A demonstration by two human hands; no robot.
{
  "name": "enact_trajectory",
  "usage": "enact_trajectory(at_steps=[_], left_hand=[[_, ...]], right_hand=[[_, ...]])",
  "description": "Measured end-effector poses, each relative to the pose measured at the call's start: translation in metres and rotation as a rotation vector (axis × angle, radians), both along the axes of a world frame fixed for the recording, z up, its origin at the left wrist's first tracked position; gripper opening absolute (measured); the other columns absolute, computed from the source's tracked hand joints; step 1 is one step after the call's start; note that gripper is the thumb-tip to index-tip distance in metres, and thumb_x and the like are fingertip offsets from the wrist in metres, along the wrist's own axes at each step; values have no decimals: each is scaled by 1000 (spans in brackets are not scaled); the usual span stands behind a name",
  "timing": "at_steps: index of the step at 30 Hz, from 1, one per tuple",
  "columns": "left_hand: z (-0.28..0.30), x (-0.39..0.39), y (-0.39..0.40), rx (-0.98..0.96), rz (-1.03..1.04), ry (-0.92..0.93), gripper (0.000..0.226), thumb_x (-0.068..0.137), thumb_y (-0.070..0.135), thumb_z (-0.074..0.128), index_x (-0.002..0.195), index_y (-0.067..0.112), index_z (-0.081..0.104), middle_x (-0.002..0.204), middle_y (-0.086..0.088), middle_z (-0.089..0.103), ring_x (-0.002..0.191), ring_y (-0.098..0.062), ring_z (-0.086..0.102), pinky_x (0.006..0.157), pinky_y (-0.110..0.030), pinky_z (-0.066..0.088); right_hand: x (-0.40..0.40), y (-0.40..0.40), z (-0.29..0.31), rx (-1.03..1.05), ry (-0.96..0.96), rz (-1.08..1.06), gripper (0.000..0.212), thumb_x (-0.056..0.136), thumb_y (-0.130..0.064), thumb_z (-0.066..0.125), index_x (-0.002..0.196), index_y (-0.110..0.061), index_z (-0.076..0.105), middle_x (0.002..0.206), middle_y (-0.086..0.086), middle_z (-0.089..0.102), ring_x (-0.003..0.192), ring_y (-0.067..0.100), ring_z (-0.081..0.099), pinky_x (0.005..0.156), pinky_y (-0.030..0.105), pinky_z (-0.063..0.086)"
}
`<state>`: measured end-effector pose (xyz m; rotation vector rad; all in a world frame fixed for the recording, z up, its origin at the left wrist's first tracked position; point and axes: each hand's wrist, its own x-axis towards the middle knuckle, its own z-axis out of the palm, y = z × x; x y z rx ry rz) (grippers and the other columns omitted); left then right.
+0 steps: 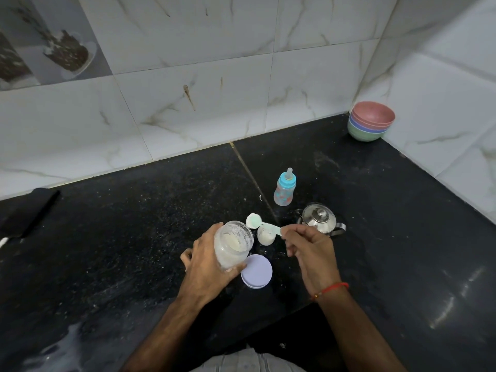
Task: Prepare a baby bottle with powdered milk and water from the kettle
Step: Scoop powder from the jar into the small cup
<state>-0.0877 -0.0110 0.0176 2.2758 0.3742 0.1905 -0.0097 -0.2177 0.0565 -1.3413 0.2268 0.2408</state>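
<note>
My left hand (206,267) grips a clear jar of white milk powder (233,244), tilted with its open mouth up and to the right. My right hand (308,248) pinches the handle of a pale green scoop (259,222), whose bowl hovers just beyond the jar's mouth. Under the scoop stands a small open container with white powder (266,234); I cannot tell what it is. A baby bottle (285,188) with a blue collar and teat stands upright farther back. The small steel kettle (319,218), lid on, sits beside my right hand.
The jar's lilac lid (257,271) lies flat on the black counter (134,224) near my left hand. Stacked coloured bowls (371,120) stand in the back right corner. A black flat object (29,210) lies at the left. Powder specks dust the counter.
</note>
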Motion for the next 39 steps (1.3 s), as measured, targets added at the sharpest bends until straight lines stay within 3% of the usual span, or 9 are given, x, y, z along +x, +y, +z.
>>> enact_trajectory(at_steps=[6, 14, 17, 21, 23, 25, 31, 36, 39], left_hand=[[-9, 9, -6, -54, -4, -16, 107, 57, 63, 93, 144, 46, 33, 144, 20, 45, 139, -13, 34, 114, -44, 23], [-27, 55, 11, -335, 122, -48, 101, 57, 43, 97, 134, 49, 33, 136, 13, 55, 128, -17, 55, 112, -52, 46], [-36, 71, 16, -333, 125, -44, 107, 53, 55, 93, 141, 39, 35, 139, 14, 54, 131, -18, 55, 113, -53, 45], [-40, 74, 11, -226, 136, 9, 127, 60, 44, 99, 157, 32, 18, 157, 7, 43, 147, -24, 39, 124, -57, 25], [-35, 65, 2, -154, 214, 21, 142, 57, 43, 100, 162, 26, 5, 170, 0, 18, 155, -26, 18, 121, -59, 16], [-35, 48, -10, -75, 242, -80, 134, 61, 45, 98, 160, 22, 11, 168, -3, 15, 153, -30, 18, 116, -58, 20], [-35, 19, -48, 110, -170, -360, 47, 89, 44, 63, 132, 28, 51, 133, 12, 40, 125, -11, 42, 105, -46, 42], [-38, 48, -66, 156, -278, -229, 61, 95, 35, 67, 150, 27, 42, 159, 4, 35, 144, -11, 32, 118, -41, 33], [-44, 71, -73, 181, -266, -49, 72, 98, 31, 68, 159, 19, 31, 169, -5, 20, 154, -22, 23, 123, -46, 26]], right_hand=[[-9, 12, -4, -282, -99, 331, 9, 85, -14, 82, 90, -20, 76, 84, 2, 77, 62, 5, 62, 55, 22, 48], [8, -32, -5, -518, -246, 19, 8, 88, -20, 79, 96, -22, 76, 93, -5, 78, 87, 8, 72, 82, 25, 57], [18, -52, -11, -687, -330, -155, 11, 92, -23, 74, 103, -25, 72, 107, -2, 70, 89, 15, 68, 82, 31, 57], [37, -76, -22, -890, -263, -162, 45, 93, -40, 70, 133, -21, 60, 138, 8, 52, 126, 28, 50, 96, 34, 43], [46, -84, -29, -892, -160, -118, 54, 94, -46, 67, 139, -19, 56, 147, 12, 46, 134, 33, 45, 101, 36, 38], [51, -89, -39, -854, -76, -70, 52, 94, -52, 65, 135, -21, 59, 145, 12, 48, 132, 33, 47, 106, 41, 41], [51, -90, -52, -644, -24, -128, 32, 93, -48, 67, 95, -17, 60, 101, 5, 68, 97, 21, 63, 76, 30, 44], [48, -97, -60, -544, 2, -118, 43, 90, -54, 69, 88, -12, 59, 96, 16, 72, 96, 34, 71, 87, 53, 59], [44, -103, -58, -495, 8, -130, 44, 92, -47, 69, 89, -5, 55, 100, 23, 71, 98, 37, 72, 85, 54, 61]])
